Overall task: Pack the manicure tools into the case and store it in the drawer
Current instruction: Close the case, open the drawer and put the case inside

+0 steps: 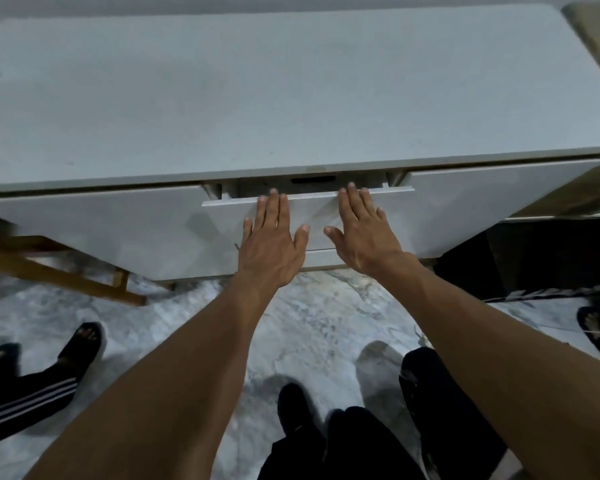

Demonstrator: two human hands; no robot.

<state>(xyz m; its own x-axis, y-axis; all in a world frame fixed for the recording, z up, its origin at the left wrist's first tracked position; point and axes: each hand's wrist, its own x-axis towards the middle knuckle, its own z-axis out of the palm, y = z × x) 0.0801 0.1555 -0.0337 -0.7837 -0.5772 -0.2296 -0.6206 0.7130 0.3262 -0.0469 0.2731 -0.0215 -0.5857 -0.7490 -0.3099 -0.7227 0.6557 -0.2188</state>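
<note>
Here I see the left hand (269, 249) and right hand (362, 233) pressed flat, fingers spread, gripping nothing, against the white drawer (222, 220) front. The drawer stands slightly ajar under the tabletop (257, 98).

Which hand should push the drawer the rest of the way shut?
Neither wins clearly. The left hand and right hand both lie flat and open on the drawer front, either side of its middle. The drawer is slightly open. Pushing with both together would probably keep it straight.
</note>
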